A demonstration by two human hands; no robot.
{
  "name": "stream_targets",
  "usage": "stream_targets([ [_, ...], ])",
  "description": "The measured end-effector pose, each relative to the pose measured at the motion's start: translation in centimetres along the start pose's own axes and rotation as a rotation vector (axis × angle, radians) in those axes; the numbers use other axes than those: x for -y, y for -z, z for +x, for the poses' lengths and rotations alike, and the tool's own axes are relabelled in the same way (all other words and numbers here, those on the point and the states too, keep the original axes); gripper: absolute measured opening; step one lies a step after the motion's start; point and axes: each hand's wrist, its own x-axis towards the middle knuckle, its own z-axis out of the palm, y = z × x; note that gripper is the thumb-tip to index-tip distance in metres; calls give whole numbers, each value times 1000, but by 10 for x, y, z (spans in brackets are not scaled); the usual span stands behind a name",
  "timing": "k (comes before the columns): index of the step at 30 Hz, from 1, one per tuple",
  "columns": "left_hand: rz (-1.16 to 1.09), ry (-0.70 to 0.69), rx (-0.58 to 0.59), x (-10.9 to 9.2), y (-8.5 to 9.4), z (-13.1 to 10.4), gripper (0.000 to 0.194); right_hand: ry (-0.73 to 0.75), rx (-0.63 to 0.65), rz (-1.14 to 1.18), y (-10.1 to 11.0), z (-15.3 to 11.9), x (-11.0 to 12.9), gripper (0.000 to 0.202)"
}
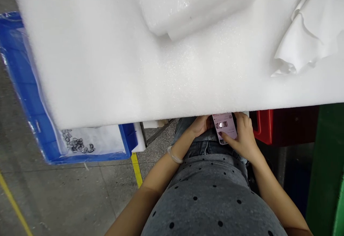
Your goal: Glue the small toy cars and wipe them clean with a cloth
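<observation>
A smartphone (229, 120) with a lit screen is held low in my lap, its top end hidden under the foam edge. My left hand (199, 125), with a pale bangle on the wrist, curls against the phone's left side; its fingertips are partly out of sight. On the other side, my right hand (245, 137) grips the phone's right edge, and its thumb lies across the lower screen. Directly above both hands is the front edge of a thick white foam sheet (107, 67) covering the work surface.
More foam (199, 3) is stacked on top, with a crumpled white sheet (309, 42) at right. A blue bin (24, 75) at left holds small dark curved pieces (76, 145) on white lining. A red bin (264, 126) and a green panel (326, 164) stand at right.
</observation>
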Motion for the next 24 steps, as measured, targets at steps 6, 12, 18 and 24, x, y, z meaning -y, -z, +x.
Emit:
stream_targets([
  [6, 2, -8, 54, -2, -1, 1, 55, -23, -51, 51, -2, 3, 2, 59],
  [12, -22, -11, 168, 6, 4, 10, 54, -109, -27, -73, 7, 12, 21, 70],
  [18, -65, -50, 245, 11, 7, 15, 54, -87, -42, -177, 4, 16, 24, 79],
  [24, -95, -68, 275, 6, 18, 11, 50, -172, 16, 10, 24, 26, 17, 31],
])
